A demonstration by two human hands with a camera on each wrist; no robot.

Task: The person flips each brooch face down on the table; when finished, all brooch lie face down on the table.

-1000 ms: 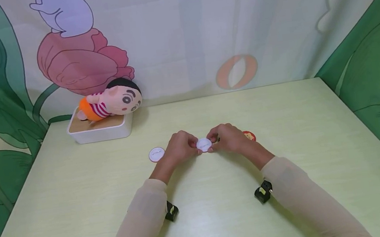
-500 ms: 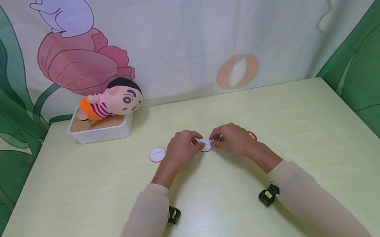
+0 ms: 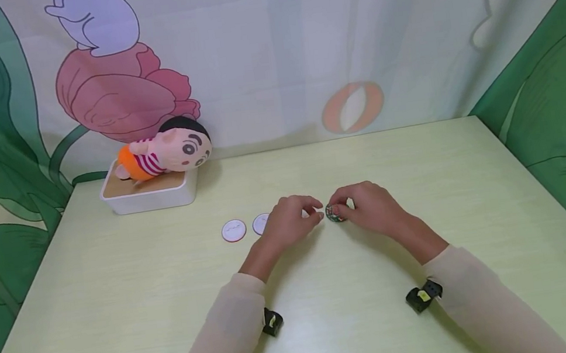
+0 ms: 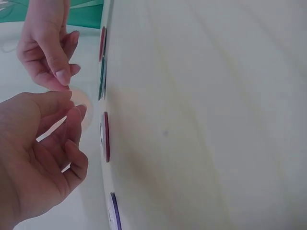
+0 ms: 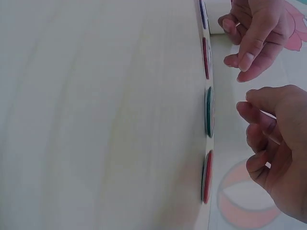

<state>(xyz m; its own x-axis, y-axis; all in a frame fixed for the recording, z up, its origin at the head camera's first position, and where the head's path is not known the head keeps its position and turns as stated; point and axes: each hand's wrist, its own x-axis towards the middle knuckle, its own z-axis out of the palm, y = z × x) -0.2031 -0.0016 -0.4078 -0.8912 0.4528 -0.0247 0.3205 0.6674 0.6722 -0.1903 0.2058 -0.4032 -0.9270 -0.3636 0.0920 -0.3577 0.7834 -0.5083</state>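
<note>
"How do the fingers sit on the left hand (image 3: pixel 291 221) and right hand (image 3: pixel 372 208)?"

"Loosely curved on both, gripping nothing. The left thumb and forefinger stand slightly apart. The right tips nearly meet over the green-patterned disc (image 3: pixel 330 214), and the right wrist view shows them above it, clear of its surface."

"What's hard to make out?"

"The middle disc (image 4: pixel 107 136), mostly behind the left hand from the head; the left wrist view shows its red edge. The right hand covers the red disc (image 5: pixel 208 177) from there. The second white disc (image 3: pixel 260 224) is partly covered, while the outermost white disc (image 3: pixel 234 231) shows whole."

"And textures?"

"Thin round discs lie flat, in a row, on the smooth, pale counter (image 3: pixel 333 323). Farther back, a soft plush doll (image 3: pixel 174 150) lies across a white, round-cornered box (image 3: pixel 153 201)."
</note>
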